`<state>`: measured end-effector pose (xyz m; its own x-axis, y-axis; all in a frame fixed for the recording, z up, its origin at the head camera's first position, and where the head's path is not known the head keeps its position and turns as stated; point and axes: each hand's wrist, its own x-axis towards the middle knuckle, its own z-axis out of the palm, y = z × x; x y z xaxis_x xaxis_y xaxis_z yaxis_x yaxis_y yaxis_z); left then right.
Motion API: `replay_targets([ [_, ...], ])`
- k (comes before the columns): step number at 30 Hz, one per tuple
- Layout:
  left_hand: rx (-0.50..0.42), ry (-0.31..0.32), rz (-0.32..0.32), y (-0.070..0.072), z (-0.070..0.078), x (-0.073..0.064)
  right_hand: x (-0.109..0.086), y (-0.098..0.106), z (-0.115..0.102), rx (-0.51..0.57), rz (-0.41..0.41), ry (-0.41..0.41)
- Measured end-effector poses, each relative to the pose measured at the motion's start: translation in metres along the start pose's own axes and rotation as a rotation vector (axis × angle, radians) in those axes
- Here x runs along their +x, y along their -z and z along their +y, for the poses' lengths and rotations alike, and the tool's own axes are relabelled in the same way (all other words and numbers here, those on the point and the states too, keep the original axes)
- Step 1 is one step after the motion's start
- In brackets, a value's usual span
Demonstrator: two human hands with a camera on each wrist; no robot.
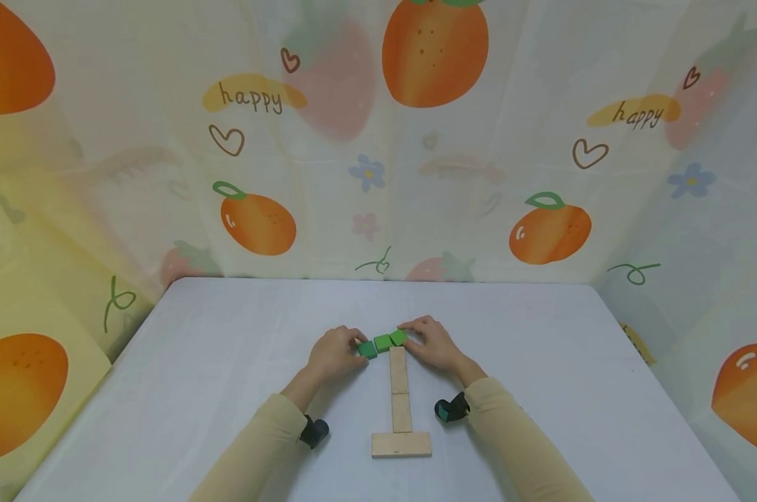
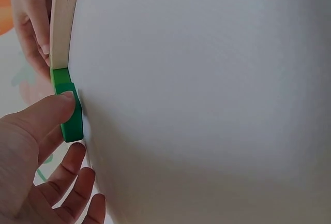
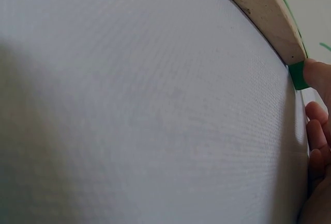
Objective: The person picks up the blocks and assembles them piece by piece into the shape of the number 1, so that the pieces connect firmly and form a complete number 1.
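Three small green blocks lie in a slanting row at the far end of a line of wooden planks. My left hand (image 1: pixel 334 354) pinches the dark green block (image 1: pixel 367 349) at the left end, its thumb on the near face in the left wrist view. A mid-green block (image 1: pixel 383 342) sits in the middle of the row. At the right end, my right hand (image 1: pixel 436 344) holds the light green block (image 1: pixel 398 337) between thumb and forefinger. Below that block a wooden plank (image 1: pixel 399 369) runs toward me, its far end right at the green row.
A second plank (image 1: pixel 401 413) continues the line end to end, and a third plank (image 1: pixel 401 444) lies crosswise at its near end. All rest on a white table (image 1: pixel 240 328). A fruit-patterned cloth (image 1: pixel 416 153) hangs behind. Small dark cameras (image 1: pixel 316 432) sit at both wrists.
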<state>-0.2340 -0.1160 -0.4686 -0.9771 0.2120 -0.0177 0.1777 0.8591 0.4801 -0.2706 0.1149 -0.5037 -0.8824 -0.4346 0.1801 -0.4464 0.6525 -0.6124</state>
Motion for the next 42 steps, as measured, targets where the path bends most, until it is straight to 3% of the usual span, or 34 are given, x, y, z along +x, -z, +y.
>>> replay_targets([
  [42, 0.029, -0.018, 0.015, 0.0001, 0.0041, -0.0014, -0.0003, 0.0003, 0.0013, 0.000, -0.003, 0.009],
])
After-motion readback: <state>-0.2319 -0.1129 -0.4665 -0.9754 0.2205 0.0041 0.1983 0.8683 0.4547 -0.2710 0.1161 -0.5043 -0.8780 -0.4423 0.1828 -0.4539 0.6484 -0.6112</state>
